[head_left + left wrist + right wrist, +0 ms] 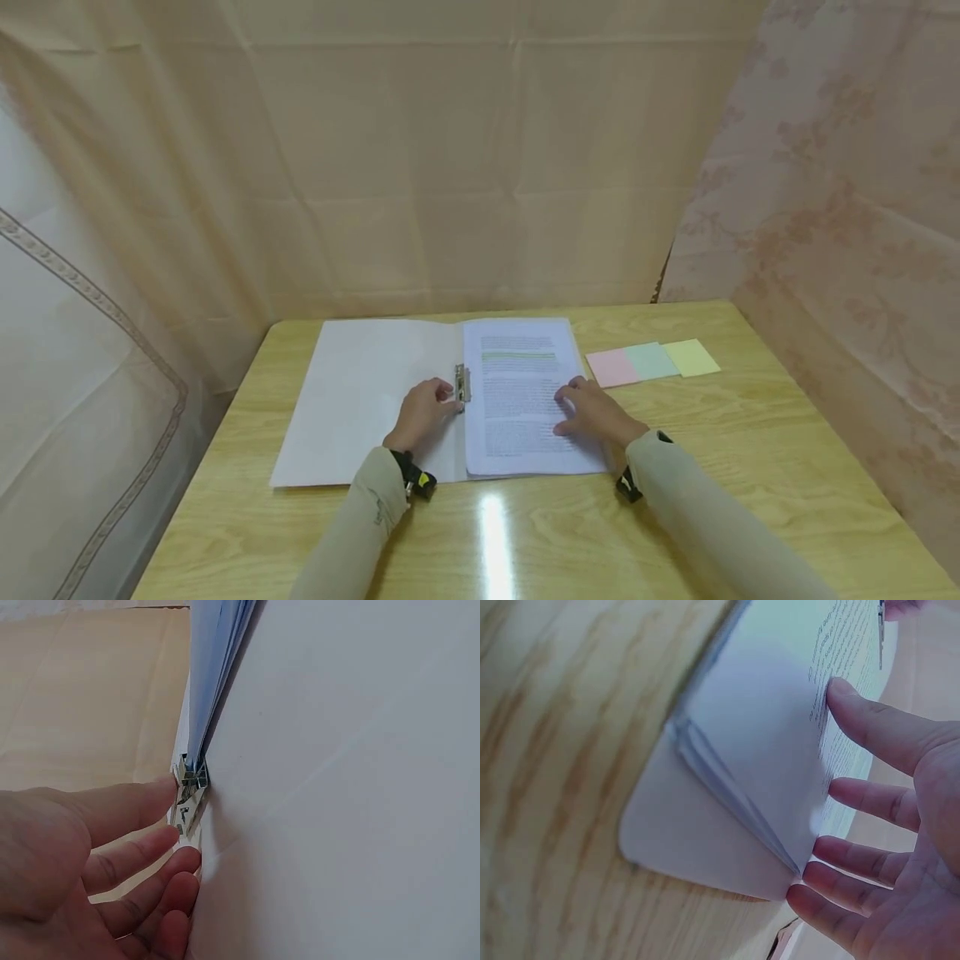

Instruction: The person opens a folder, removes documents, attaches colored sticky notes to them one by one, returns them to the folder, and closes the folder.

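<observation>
White folder (360, 400) lies spread flat on the tabletop (247, 533); stack of printed pages (517, 417) is on the folder's right half, a highlighted line near the top. Metal clip (461, 385) sits at the folder's spine, by the stack's left edge. Left hand (423, 410) is at the clip, thumb and forefinger apparently pinching its metal part, other fingers loosely curled. Right hand (600, 414) grasps nothing, fingers spread, tips on the pages near their right side. Step in hand looks like working the clip with the pages lined up. To do it well: right hand keeps light pressure so sheets stay square; left works the clip evenly, fingertips out of the mechanism; no tugging, or the punched edge may tear. Pink, green and yellow notes (651, 361) lie right of the folder, beige curtain (450, 167) behind it.
</observation>
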Motion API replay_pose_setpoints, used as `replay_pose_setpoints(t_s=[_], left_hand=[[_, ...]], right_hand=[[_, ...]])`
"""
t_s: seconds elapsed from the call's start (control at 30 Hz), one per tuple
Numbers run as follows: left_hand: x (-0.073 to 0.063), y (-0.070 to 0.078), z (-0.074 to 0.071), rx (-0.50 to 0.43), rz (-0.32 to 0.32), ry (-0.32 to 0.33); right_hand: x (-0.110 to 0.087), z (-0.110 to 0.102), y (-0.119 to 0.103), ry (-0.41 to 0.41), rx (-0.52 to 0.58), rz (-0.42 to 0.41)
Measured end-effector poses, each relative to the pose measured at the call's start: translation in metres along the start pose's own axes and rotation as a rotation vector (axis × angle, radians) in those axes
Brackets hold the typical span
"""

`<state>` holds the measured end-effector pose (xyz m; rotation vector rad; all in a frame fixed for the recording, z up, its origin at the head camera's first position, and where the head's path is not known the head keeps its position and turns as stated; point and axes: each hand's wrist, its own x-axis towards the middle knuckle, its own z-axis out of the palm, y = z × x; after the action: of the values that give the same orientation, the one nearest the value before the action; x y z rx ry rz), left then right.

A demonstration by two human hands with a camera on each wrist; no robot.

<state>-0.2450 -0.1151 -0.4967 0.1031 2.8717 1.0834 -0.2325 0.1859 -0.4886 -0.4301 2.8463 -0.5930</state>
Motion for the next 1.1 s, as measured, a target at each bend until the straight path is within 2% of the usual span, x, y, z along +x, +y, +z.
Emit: replay_pose_setpoints(t_s=[0.2,0.37,0.47,0.57,0.7,0.77,0.9,1.1], left_hand=[[-0.004,-0.001,-0.002,-0.021,-0.026,-0.007],[0.001,0.003,0.001,0.023,-0.005,-0.025],[0.001,0.003,0.0,0.048,-0.01,-0.036],[-0.003,0.002,-0.001,0.056,-0.041,-0.046],[-0.01,-0.003,-0.005,0.082,-0.08,-0.02],[-0.011,-0.004,-0.006,0.09,-0.076,-0.001],[-0.008,-0.004,-0.004,0.092,-0.051,-0.002],[-0.007,-0.002,0.002,0.094,-0.062,0.018]], right_hand=[[-0.002,0.004,-0.003,-0.005,0.0,0.01],[-0.003,0.001,0.001,0.005,-0.007,0.032],[-0.001,0.002,0.001,0.0,0.001,0.047],[0.001,0.005,-0.002,-0.017,-0.008,0.036],[0.006,0.009,-0.008,-0.032,-0.013,-0.02],[0.007,0.009,-0.009,-0.023,-0.016,-0.032],[0.007,0.008,-0.009,-0.009,-0.04,-0.016],[0.005,0.003,-0.006,-0.022,-0.046,-0.025]])
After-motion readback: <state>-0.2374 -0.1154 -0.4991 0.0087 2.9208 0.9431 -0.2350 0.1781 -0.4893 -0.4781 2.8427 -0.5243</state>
